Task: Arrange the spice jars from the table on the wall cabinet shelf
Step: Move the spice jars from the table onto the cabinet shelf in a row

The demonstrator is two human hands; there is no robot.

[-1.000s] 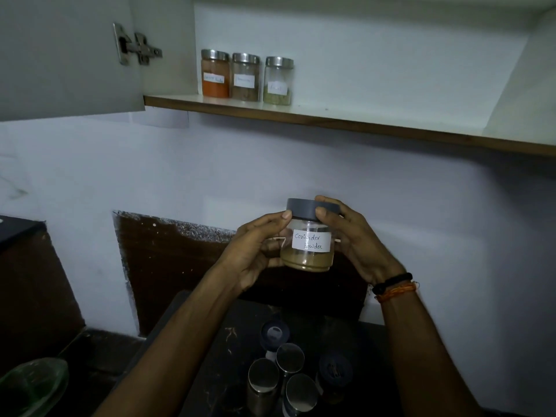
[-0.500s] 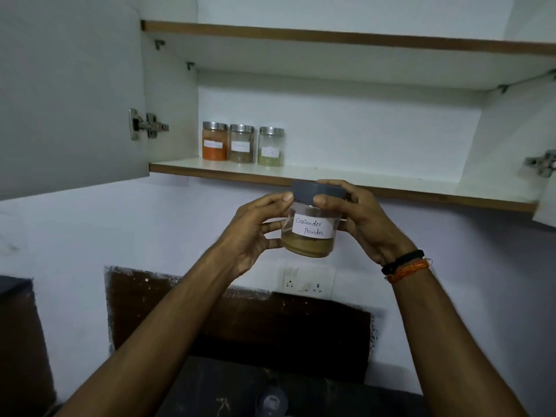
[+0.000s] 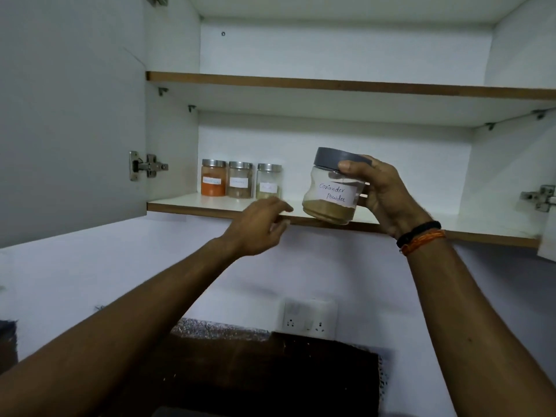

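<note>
Right hand (image 3: 382,194) grips the coriander jar (image 3: 331,188), thumb across the front just under the grey lid (image 3: 337,156), other fingers wrapped round the far side. Jar is tilted a bit, lid leaning left, base at the front edge of the lower shelf (image 3: 186,203); can't tell if the base touches the board or hangs just off it. White label reads "Coriander Powder"; brownish powder fills the bottom part, clear above. Black and orange bands (image 3: 421,236) sit on my right wrist.

Left hand (image 3: 258,224) holds nothing, fingers loose and a little curled, tips at the shelf's front edge just left of the jar, apart from it. Slightly blurred, so contact with the edge is unclear.

Three steel-lidded jars stand upright in a row at the back left of the same shelf, close together: orange jar (image 3: 213,182), tan jar (image 3: 239,183), pale green jar (image 3: 268,185). Each has a white label, text too small to read. My jar is well to their right and nearer the front.

Upper shelf (image 3: 331,84) above. Cabinet door (image 3: 69,115) stands open at left with its hinge (image 3: 147,167); another hinge (image 3: 538,198) at the right side. Wall socket (image 3: 307,320) below the cabinet, dark backsplash (image 3: 270,371) under it.
</note>
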